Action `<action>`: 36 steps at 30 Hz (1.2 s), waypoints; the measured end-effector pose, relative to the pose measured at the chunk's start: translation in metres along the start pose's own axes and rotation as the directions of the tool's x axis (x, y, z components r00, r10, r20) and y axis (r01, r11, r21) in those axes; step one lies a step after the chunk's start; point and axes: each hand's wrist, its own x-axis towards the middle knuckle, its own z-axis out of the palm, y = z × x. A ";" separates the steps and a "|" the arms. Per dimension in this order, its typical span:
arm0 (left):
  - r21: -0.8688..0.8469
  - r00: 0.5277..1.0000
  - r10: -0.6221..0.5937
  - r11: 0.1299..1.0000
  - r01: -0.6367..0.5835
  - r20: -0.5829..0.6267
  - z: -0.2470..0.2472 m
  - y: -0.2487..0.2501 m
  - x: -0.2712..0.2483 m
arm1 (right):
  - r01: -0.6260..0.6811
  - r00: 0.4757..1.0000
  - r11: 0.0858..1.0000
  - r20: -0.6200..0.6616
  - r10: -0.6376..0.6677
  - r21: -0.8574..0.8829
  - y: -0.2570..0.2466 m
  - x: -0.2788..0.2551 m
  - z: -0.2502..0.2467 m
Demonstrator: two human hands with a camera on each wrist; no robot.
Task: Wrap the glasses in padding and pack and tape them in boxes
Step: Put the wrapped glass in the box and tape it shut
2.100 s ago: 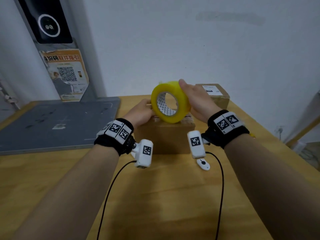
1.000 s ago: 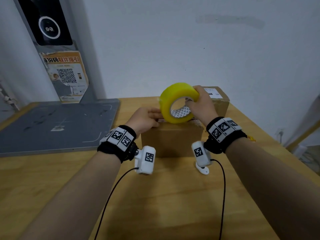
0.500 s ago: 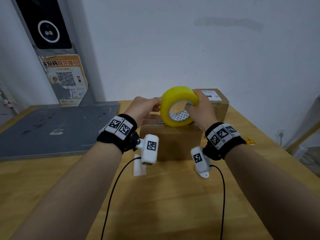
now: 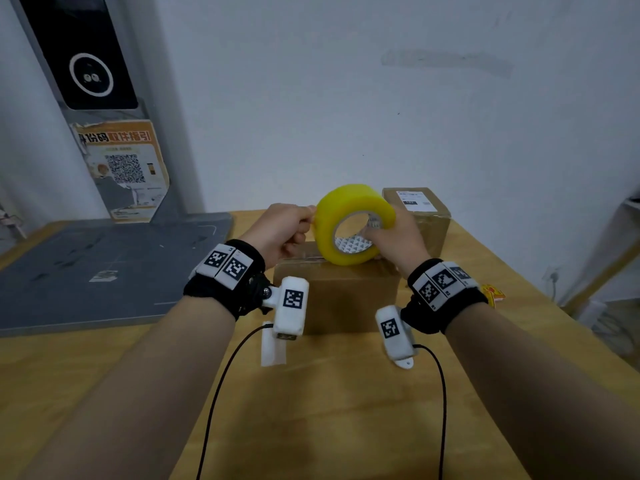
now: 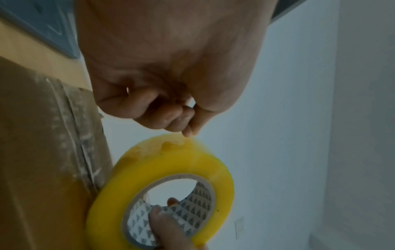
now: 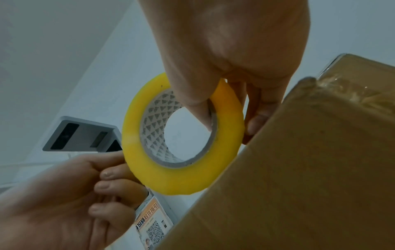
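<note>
A yellow tape roll (image 4: pixel 353 221) stands on edge over the top of the near cardboard box (image 4: pixel 341 297). My right hand (image 4: pixel 394 233) grips the tape roll (image 6: pixel 181 135), thumb inside the core and fingers on the far side. My left hand (image 4: pixel 280 228) has its fingers curled and pinches at the roll's outer edge (image 5: pixel 183 143), thumb and fingertip at the tape surface. The box (image 5: pixel 42 152) has old clear tape along its top seam. No glasses or padding show.
A second sealed box (image 4: pixel 420 216) with a white label stands behind at the right. A grey mat (image 4: pixel 104 268) covers the wooden table (image 4: pixel 311 410) at the left. A grey post (image 4: pixel 104 81) with a QR poster rises behind it. A small white strip (image 4: pixel 272 348) lies before the box.
The left hand left the box top and rose to the roll's left edge, where it now pinches. The right hand shifted the roll slightly right and up, still over the box.
</note>
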 end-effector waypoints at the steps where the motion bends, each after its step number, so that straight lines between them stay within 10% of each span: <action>1: -0.005 1.000 -0.012 1.000 0.012 -0.003 -0.001 0.001 0.000 | 0.008 1.000 1.000 0.003 -0.008 -0.017 0.000 0.001 0.001; 14: 0.017 0.981 0.087 0.996 -0.085 -0.174 -0.015 0.020 -0.002 | -0.117 0.993 0.993 0.007 0.117 0.006 -0.005 -0.013 0.011; 25: -0.033 0.984 0.064 0.997 -0.070 -0.165 -0.028 0.001 0.004 | 0.014 0.999 0.990 -0.037 -0.020 -0.139 -0.033 -0.015 -0.007; 30: -0.407 0.987 -0.025 0.913 -0.043 -0.162 -0.038 -0.011 0.011 | 0.100 0.982 0.948 -0.123 -0.142 -0.302 -0.024 -0.008 -0.020; 36: -0.640 0.988 -0.155 0.759 0.119 0.001 -0.028 -0.038 0.010 | -0.056 0.993 0.987 -0.113 0.039 -0.154 -0.004 -0.008 -0.022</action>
